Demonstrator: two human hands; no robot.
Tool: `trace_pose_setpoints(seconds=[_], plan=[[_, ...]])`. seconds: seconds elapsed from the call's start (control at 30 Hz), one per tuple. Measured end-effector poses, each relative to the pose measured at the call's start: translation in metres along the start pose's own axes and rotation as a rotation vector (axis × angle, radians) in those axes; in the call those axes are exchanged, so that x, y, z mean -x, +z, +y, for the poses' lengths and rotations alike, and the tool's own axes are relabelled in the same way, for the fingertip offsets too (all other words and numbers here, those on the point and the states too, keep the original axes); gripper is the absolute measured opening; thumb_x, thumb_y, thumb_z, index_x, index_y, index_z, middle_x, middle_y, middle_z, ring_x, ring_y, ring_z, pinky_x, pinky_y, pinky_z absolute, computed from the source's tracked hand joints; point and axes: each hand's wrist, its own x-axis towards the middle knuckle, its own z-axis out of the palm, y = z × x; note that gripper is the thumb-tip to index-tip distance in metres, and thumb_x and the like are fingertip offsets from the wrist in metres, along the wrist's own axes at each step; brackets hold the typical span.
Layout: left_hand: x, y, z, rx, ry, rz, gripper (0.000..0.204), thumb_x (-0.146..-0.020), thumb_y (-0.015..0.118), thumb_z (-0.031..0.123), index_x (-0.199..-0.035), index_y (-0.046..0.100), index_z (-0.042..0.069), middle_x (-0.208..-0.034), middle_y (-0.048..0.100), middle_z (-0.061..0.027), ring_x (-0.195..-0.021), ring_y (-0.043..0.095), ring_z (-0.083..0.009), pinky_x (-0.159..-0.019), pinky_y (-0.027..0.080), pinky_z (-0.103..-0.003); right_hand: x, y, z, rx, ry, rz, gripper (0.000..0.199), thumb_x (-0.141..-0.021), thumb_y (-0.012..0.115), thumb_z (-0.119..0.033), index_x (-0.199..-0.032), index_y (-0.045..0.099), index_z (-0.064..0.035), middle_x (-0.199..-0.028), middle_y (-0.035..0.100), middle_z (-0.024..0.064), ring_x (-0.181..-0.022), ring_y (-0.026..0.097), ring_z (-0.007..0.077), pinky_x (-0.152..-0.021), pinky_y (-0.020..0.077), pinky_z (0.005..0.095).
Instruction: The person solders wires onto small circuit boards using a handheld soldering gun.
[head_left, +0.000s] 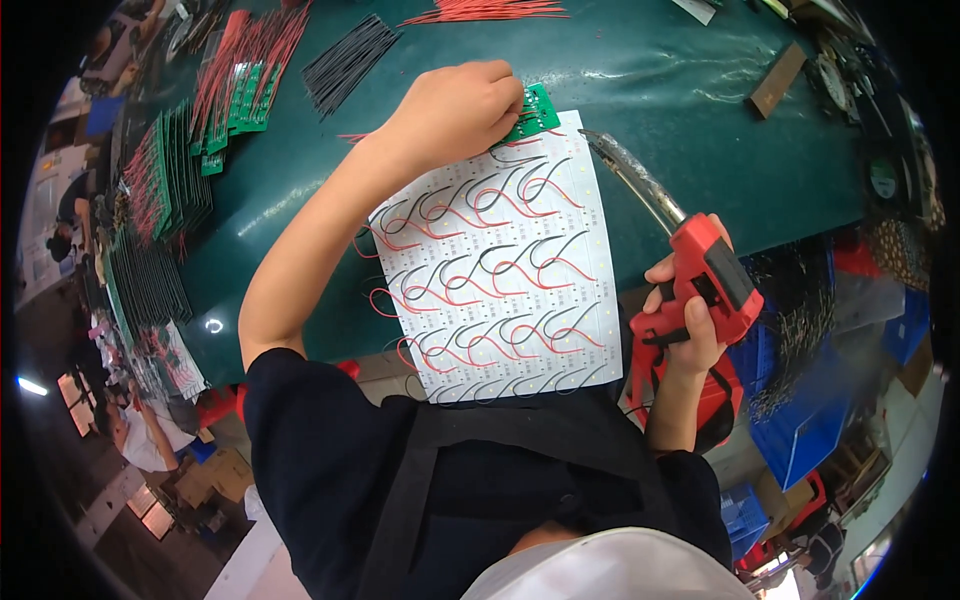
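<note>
Head view: the right hand (688, 300) is closed around the grip of a red soldering gun (705, 285), held off the right edge of the white panel (500, 260). The gun's long axis runs on a slant, its metal barrel pointing up and to the left, with the tip just over the panel's upper right corner (whether it touches the panel I cannot tell). The lower part of the gun is hidden behind the wrist and fingers.

The left hand (455, 110) is curled into a loose fist at the panel's top edge, pressing on a small green circuit board (535, 112); most of that board is covered by the hand, and what the fingertips pinch cannot be made out. The panel lies on the green tabletop (680, 80), rows of red and black wires looped across it, its lower edge cut off by the person's dark apron. Bundles of black wires (345, 60) and stacked green boards (175, 170) lie farther left.
</note>
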Motion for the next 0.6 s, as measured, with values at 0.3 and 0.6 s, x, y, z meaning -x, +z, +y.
trace_pose_setpoints(seconds=[0.3,0.6], plan=[[-0.01,-0.001,-0.002,0.086,-0.083,-0.108,0.01,-0.077,0.06,0.017,-0.079,0.057,0.008,-0.08,0.055,-0.0058,-0.07,0.058,-0.0243,-0.061,0.049,-0.036,0.004,0.002,-0.002,0.006,0.004,-0.001,0.08,-0.075,0.064,-0.026,-0.136,0.027,0.0093,-0.087,0.062,0.0158,-0.064,0.059,0.0137,-0.056,0.05,0.0236],[-0.012,0.006,0.003,-0.241,0.075,0.042,0.009,-0.077,0.056,0.014,-0.08,0.053,0.006,-0.071,0.056,-0.0087,-0.064,0.058,-0.0269,-0.058,0.048,-0.036,0.008,0.001,-0.004,0.018,-0.003,0.008,0.079,-0.076,0.064,-0.025,-0.136,0.028,0.0094,-0.086,0.062,0.0155,-0.064,0.059,0.0136,-0.057,0.0499,0.0241]])
